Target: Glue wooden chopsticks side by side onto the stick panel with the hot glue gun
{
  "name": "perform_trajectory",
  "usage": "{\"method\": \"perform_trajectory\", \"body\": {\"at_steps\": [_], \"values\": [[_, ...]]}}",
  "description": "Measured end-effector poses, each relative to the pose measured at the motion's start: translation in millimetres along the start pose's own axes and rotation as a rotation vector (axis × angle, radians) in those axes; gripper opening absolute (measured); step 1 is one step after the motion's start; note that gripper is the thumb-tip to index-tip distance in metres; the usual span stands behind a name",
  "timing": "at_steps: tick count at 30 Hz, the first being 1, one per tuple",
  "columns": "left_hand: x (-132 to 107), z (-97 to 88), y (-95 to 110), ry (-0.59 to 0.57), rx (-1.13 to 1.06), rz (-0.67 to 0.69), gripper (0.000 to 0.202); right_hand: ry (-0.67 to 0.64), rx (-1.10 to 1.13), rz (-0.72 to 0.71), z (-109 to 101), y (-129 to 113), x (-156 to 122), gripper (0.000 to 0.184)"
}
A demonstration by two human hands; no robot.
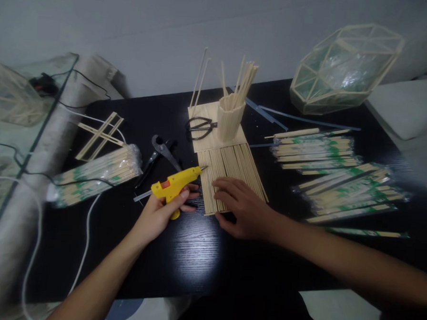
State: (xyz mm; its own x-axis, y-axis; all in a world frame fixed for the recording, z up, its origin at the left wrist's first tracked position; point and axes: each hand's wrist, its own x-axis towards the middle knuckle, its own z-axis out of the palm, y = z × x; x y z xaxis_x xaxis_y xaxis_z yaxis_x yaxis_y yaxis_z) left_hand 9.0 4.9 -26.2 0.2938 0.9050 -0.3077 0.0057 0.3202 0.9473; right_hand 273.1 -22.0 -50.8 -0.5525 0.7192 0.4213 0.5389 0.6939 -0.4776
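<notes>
My left hand (160,212) grips a yellow hot glue gun (174,183), its nozzle pointing right at the left edge of a flat panel of bamboo sticks (234,173) lying on the black table (180,254). My right hand (245,207) rests on the panel's near end, fingers spread and pressing the sticks flat. Just behind the panel, a cup made of sticks (230,115), with loose sticks standing in it, sits on a wooden board (209,143).
Scissors (201,126) lie on the board and pliers (156,154) to its left. A bag of chopsticks (98,175) and a stick frame (100,135) lie left; wrapped chopsticks (341,178) lie right. A faceted stick-and-plastic lantern (343,66) stands far right. A white cord (85,239) trails off left.
</notes>
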Motion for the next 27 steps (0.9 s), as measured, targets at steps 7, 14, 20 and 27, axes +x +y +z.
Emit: {"method": "perform_trajectory", "body": {"at_steps": [7, 14, 20, 27], "values": [[1.5, -2.2, -3.7, -0.022, -0.025, -0.021, 0.045, -0.002, 0.007, -0.007, -0.4, -0.2, 0.0, 0.024], [1.9, -1.3, -2.8, -0.026, -0.032, -0.041, 0.048, -0.015, 0.022, -0.016, -0.6, 0.3, -0.3, 0.021], [1.8, 0.4, 0.2, -0.016, -0.035, -0.055, 0.052, -0.003, -0.01, -0.025, 0.9, 0.8, -0.3, 0.018], [3.1, 0.4, 1.1, -0.016, -0.045, -0.059, 0.053, 0.009, -0.03, -0.033, 1.5, 1.1, -0.9, 0.015]]}}
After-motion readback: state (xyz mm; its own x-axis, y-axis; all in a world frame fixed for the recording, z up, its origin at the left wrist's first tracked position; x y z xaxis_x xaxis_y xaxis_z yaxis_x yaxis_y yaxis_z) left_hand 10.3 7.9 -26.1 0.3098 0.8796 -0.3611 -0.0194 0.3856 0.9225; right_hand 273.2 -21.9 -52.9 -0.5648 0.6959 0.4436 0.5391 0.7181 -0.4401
